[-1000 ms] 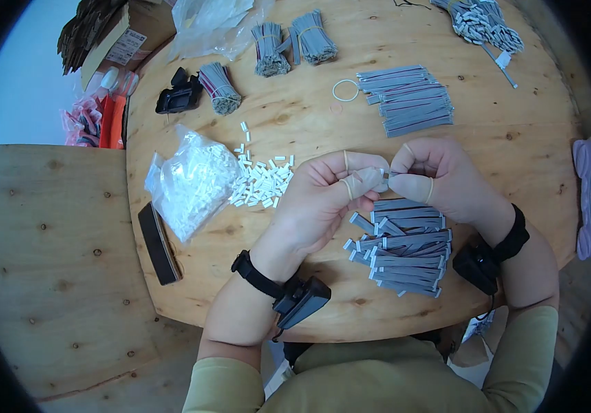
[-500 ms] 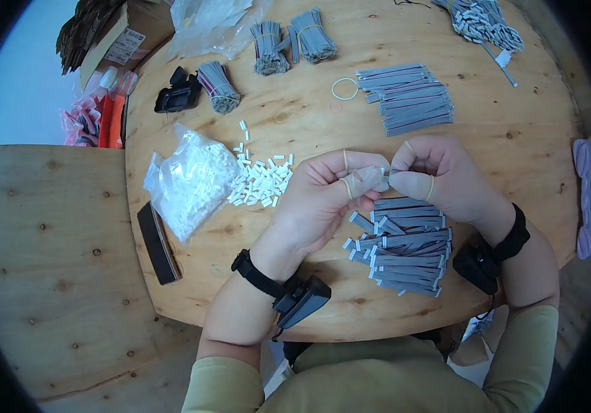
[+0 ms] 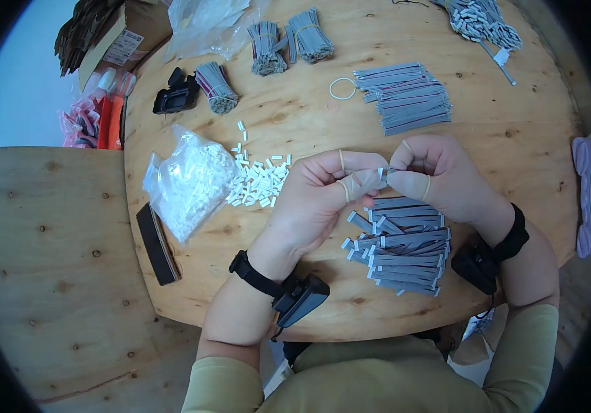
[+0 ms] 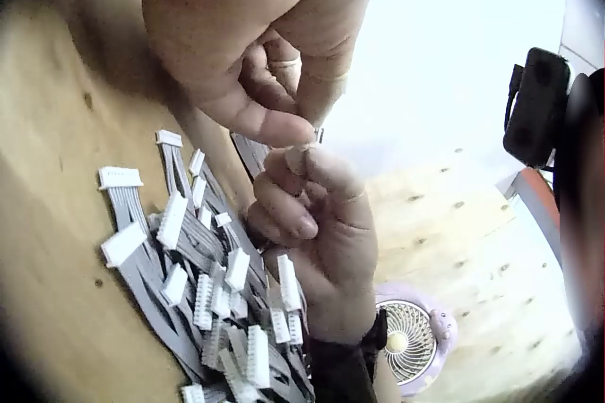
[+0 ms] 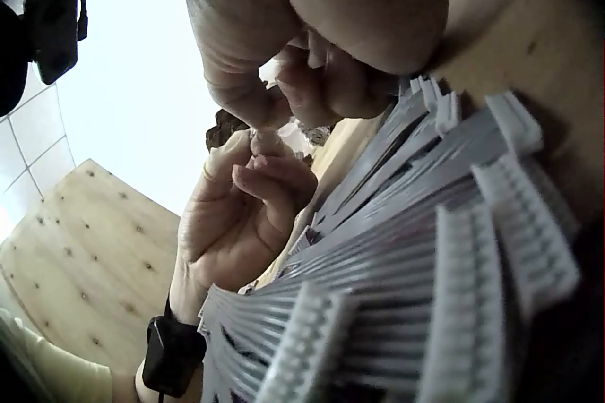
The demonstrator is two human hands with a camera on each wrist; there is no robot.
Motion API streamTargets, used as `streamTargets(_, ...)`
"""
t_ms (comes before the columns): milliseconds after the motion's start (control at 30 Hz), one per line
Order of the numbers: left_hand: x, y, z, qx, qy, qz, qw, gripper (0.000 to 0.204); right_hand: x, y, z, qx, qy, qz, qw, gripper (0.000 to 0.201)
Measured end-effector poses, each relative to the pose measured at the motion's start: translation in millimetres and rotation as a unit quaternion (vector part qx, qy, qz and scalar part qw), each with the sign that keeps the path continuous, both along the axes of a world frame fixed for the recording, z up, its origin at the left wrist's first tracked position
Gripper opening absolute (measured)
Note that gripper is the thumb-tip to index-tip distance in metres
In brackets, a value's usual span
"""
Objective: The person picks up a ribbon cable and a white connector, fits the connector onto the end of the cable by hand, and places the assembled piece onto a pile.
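Observation:
My left hand (image 3: pixel 319 193) pinches a small white connector (image 3: pixel 381 172) between thumb and index finger, both in pale finger cots. Facing it, my right hand (image 3: pixel 443 172) pinches the end of a grey ribbon cable (image 3: pixel 389 172), mostly hidden by the fingers. The fingertips of both hands meet almost tip to tip above the table. Just below lies a pile of short grey ribbon cables (image 3: pixel 409 258) with white connectors on their ends. In the left wrist view, the multi-slot connectors (image 4: pixel 173 221) of that pile show close up.
Loose white connectors (image 3: pixel 261 180) spill beside a clear bag (image 3: pixel 196 182) on the left. Flat cables (image 3: pixel 412 100) lie farther back, near banded bundles (image 3: pixel 266 51) and a black case (image 3: pixel 176 95). A dark oblong thing (image 3: pixel 156 244) sits at the left table edge.
Both hands keep nearly the same place, fingertips together. The white connector shows more plainly at the left fingertips now. The head view has shifted slightly.

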State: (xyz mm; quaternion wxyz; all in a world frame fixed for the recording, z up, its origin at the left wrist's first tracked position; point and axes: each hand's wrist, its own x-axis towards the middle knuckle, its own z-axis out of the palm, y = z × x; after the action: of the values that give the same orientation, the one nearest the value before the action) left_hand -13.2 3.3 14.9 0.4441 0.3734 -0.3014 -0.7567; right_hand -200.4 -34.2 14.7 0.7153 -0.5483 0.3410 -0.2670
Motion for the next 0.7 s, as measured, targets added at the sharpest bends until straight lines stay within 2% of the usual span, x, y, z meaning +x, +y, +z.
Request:
streamTargets(100,0.7,-0.6,-3.6,-0.027,-0.024,-0.001,0.999,0.023,-0.6,0.4,-2.2,-0.004,-0.006,-0.003,1.000,0.005)
streamTargets(500,0.7,1.1,-1.9,-0.044,-0.084,0.011,0.995,0.013,0.8,3.9,0.9,0.008,-0.013,0.003,1.000,0.005)
streamTargets(700,-3.4,2.1,-5.1,-0.070,-0.079,0.026,0.994,0.014,4.1,5.4,-3.5,0.001,-0.023,-0.018,1.000,0.005)
